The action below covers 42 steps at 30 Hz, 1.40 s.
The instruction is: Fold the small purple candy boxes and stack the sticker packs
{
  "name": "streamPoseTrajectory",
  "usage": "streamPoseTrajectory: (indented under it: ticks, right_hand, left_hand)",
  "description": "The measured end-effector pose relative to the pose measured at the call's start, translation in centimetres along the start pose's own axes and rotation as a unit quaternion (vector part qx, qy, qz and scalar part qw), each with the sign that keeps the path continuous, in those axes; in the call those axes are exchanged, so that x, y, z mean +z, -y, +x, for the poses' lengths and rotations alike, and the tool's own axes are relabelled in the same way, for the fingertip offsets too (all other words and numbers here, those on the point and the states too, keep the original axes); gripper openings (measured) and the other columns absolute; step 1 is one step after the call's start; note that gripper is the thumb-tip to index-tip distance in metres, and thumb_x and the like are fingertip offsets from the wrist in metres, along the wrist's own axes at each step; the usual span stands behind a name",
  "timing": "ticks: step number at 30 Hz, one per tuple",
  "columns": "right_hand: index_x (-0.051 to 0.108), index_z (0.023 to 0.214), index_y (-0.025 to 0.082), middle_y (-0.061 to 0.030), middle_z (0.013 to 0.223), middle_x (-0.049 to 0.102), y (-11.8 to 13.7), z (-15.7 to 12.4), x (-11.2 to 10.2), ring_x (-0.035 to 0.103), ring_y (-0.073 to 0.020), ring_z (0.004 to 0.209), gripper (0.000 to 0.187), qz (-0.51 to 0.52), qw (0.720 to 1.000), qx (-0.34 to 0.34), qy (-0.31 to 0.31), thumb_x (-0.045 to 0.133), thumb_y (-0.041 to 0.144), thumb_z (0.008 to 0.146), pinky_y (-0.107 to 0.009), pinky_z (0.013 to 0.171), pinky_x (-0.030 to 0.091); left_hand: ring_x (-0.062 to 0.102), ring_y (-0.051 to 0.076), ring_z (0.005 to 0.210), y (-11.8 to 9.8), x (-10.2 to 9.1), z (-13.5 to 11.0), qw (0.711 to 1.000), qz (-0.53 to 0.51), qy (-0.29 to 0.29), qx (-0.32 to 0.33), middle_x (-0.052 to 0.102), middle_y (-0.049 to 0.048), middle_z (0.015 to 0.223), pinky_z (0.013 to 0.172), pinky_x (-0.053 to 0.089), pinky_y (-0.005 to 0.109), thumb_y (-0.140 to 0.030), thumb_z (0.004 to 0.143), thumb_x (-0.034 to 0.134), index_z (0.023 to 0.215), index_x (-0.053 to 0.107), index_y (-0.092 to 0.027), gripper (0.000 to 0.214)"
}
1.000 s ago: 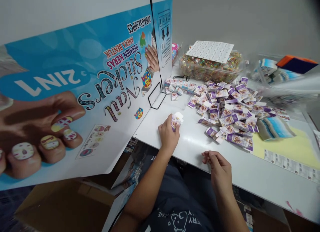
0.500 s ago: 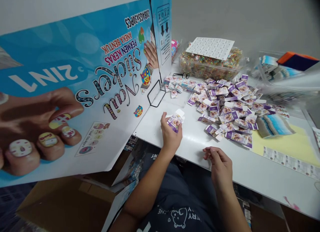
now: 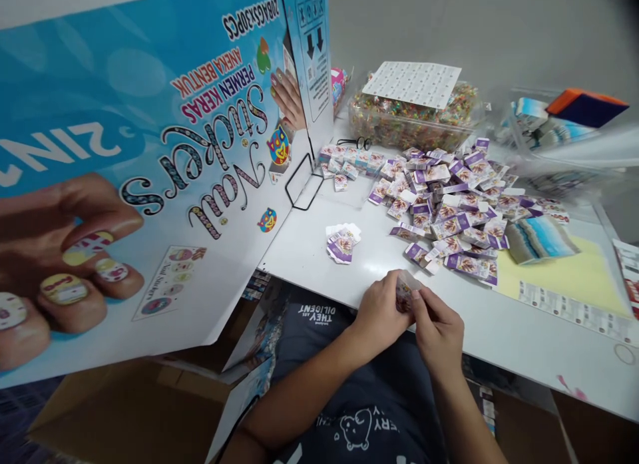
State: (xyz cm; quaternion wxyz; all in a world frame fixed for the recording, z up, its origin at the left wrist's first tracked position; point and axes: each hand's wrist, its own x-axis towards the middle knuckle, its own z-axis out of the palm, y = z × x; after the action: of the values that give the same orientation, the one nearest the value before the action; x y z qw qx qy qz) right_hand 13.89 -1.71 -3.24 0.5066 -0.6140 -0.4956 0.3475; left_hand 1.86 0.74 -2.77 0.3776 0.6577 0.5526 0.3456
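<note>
Purple-print packet (image 3: 403, 292) gripped btwn left hand (image 3: 378, 317) & right hand (image 3: 440, 332), mostly hidden; long axis can't tell.

I wear a dark blue-grey T-shirt (image 3: 349, 391) of plain cloth. On its front there is white print. Higher up stands 1 small block of capital letters (image 3: 317, 311), where I can read "THEY" and "DILIGENT". Lower down is 1 small cartoon animal (image 3: 355, 431), drawn in white outline, with more white letters at its 2 sides, which are too cut off to read. My 2 forearms are bare, and my left hand (image 3: 380, 316) and right hand (image 3: 440, 331) are bare too.
</note>
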Motion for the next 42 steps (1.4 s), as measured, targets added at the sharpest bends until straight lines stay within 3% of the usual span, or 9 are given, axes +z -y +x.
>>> streamPoseTrajectory:
  ticks: [6, 10, 13, 18, 22, 28, 36, 40, 42]
  right_hand:
    - [0.079, 0.097, 0.018, -0.0073, 0.094, 0.08, -0.1, 0.0, -0.3, 0.073, -0.0252, 0.086, 0.032, 0.019, 0.997, 0.045, -0.061, 0.075, 0.046, 0.081, -0.038, 0.08, 0.06]
    - [0.076, 0.086, 0.017, -0.0044, 0.078, 0.075, -0.1, 0.6, -0.7, 0.069, -0.0203, 0.07, 0.03, 0.052, 0.993, 0.089, -0.05, 0.082, 0.044, 0.075, -0.033, 0.068, 0.059]
    - [0.072, 0.099, 0.019, -0.003, 0.081, 0.072, -0.2, 0.6, -0.9, 0.067, -0.0186, 0.069, 0.03, 0.066, 0.994, 0.057, -0.062, 0.079, 0.041, 0.079, -0.033, 0.066, 0.057]
    - [0.07, 0.11, 0.024, -0.0085, 0.11, 0.068, -1.3, -0.3, -1.2, 0.062, -0.026, 0.107, 0.02, -0.062, 0.986, -0.152, 0.027, 0.069, 0.025, 0.09, -0.045, 0.092, 0.051]
    - [0.057, 0.135, 0.028, -0.0123, 0.129, 0.058, -2.0, -0.9, -1.5, 0.053, -0.0286, 0.121, 0.045, -0.109, 0.968, -0.21, 0.088, 0.066, 0.02, 0.092, -0.048, 0.098, 0.048]
    - [0.066, 0.118, 0.028, -0.0103, 0.135, 0.057, -1.4, -1.1, -1.4, 0.054, -0.0259, 0.109, 0.028, -0.116, 0.959, -0.213, 0.148, 0.063, 0.017, 0.092, -0.045, 0.09, 0.05]
    - [0.066, 0.111, 0.024, -0.0127, 0.136, 0.057, -1.3, -1.2, -0.5, 0.059, -0.0249, 0.106, 0.019, -0.107, 0.965, -0.179, 0.157, 0.063, 0.02, 0.093, -0.041, 0.085, 0.053]
    - [0.068, 0.097, 0.021, -0.0126, 0.126, 0.063, -1.0, -1.2, -0.3, 0.06, -0.0147, 0.07, 0.007, -0.087, 0.978, -0.145, 0.118, 0.062, 0.023, 0.093, -0.029, 0.057, 0.049]
    - [0.068, 0.089, 0.02, -0.0108, 0.115, 0.067, -1.0, -1.3, -0.2, 0.061, -0.0143, 0.068, 0.008, -0.067, 0.986, -0.132, 0.069, 0.062, 0.024, 0.093, -0.027, 0.054, 0.047]
  left_hand:
    - [0.07, 0.022, 0.073, 0.4, 0.1, -0.1, 0.999, -0.029, 0.0, -0.041, 0.074, 0.0047, 0.082, 0.063, 0.05, 0.029, -0.036, 0.079, 0.075, 0.094, 0.062, -0.02, 0.025]
    - [0.072, 0.022, 0.077, 0.5, 0.0, -0.5, 0.994, -0.084, 0.068, 0.004, 0.077, 0.0077, 0.09, 0.071, 0.053, 0.03, -0.029, 0.093, 0.058, 0.103, 0.068, -0.018, 0.017]
    - [0.072, 0.022, 0.087, 0.4, 0.2, -0.8, 0.979, -0.184, 0.082, 0.006, 0.077, 0.0088, 0.097, 0.08, 0.054, 0.031, -0.027, 0.099, 0.049, 0.107, 0.069, -0.018, 0.024]
    - [0.068, 0.022, 0.093, 0.1, 0.7, -1.0, 0.894, -0.432, 0.024, -0.115, 0.073, 0.0085, 0.1, 0.086, 0.053, 0.032, -0.05, 0.096, 0.055, 0.11, 0.065, -0.016, 0.039]
    - [0.068, 0.023, 0.086, 0.0, 0.6, -0.9, 0.835, -0.501, -0.009, -0.226, 0.071, 0.008, 0.084, 0.078, 0.053, 0.033, -0.065, 0.09, 0.053, 0.094, 0.067, -0.014, 0.053]
    - [0.065, 0.021, 0.063, 0.4, 0.3, -0.4, 0.715, -0.597, 0.164, -0.325, 0.064, 0.0056, 0.06, 0.063, 0.05, 0.03, -0.039, 0.07, 0.059, 0.07, 0.064, -0.013, 0.026]
    - [0.058, 0.016, 0.054, 1.8, 1.0, -0.4, 0.704, -0.595, 0.157, -0.356, 0.06, 0.0083, 0.052, 0.058, 0.045, 0.025, -0.03, 0.066, 0.048, 0.051, 0.061, -0.013, 0.026]
    - [0.063, 0.02, 0.064, 1.1, -0.1, -0.1, 0.69, -0.609, 0.184, -0.346, 0.064, 0.0071, 0.059, 0.064, 0.048, 0.027, -0.028, 0.068, 0.055, 0.062, 0.065, -0.013, 0.018]
    - [0.068, 0.022, 0.076, 0.6, -0.8, -0.1, 0.679, -0.618, 0.21, -0.336, 0.069, 0.008, 0.071, 0.073, 0.051, 0.03, -0.03, 0.073, 0.061, 0.075, 0.069, -0.012, 0.019]
